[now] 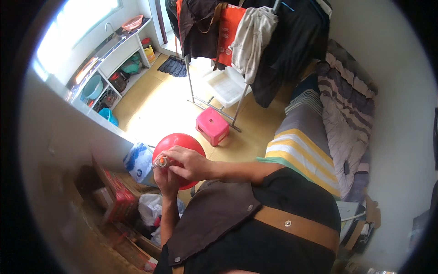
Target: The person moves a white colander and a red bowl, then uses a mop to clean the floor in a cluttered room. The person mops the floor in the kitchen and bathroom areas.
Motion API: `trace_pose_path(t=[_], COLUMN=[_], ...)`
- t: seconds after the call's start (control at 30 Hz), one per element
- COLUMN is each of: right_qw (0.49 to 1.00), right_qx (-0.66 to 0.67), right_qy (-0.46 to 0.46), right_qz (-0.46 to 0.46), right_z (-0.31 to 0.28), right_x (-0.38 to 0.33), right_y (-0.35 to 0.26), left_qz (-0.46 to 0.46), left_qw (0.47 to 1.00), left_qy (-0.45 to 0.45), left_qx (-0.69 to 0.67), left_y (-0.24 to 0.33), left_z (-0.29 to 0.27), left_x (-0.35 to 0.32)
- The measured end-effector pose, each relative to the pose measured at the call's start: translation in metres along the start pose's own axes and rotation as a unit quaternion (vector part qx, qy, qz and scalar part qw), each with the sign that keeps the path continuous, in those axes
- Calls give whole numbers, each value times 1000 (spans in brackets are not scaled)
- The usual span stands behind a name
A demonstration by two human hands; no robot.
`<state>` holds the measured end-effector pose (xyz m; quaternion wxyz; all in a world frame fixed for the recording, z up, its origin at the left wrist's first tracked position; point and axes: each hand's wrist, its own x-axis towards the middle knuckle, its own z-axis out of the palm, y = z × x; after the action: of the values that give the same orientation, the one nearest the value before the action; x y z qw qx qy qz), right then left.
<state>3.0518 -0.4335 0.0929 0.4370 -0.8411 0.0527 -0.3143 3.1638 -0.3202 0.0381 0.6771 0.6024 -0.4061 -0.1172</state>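
Both hands meet at the round red rubber balloon [179, 145]. The right hand [188, 163] pinches a small silver tube with an orange tip [160, 162] at its neck. The left hand [166, 176] curls closed beneath.

Round red balloon [182, 142] of smooth, glossy rubber behind the right hand [189, 163]; small silvery metal nozzle [159, 162] at its fingertips; glossy pink plastic stool [212, 125] beyond, matt yellow floor [159, 107]
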Motion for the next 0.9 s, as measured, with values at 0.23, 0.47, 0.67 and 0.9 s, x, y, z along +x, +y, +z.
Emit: trace_pose_path(t=[0.23,0.47,0.67,0.9], right_qw=[981,966,974,959], right_qx=[83,81,103,122], right_qy=[46,96,-8,-88], right_qz=[170,227,200,240], right_z=[-37,-79,-43,-20], right_x=[151,349,474,535], right_y=[165,306,363,459], left_qz=[-58,-21,-90,-173], left_qw=[993,987,978,949], left_qy=[43,84,164,247], left_qx=[92,137,94,96], left_y=[-106,-181,-241,-342], left_z=[-34,-55,-94,-142], left_x=[174,371,500,624])
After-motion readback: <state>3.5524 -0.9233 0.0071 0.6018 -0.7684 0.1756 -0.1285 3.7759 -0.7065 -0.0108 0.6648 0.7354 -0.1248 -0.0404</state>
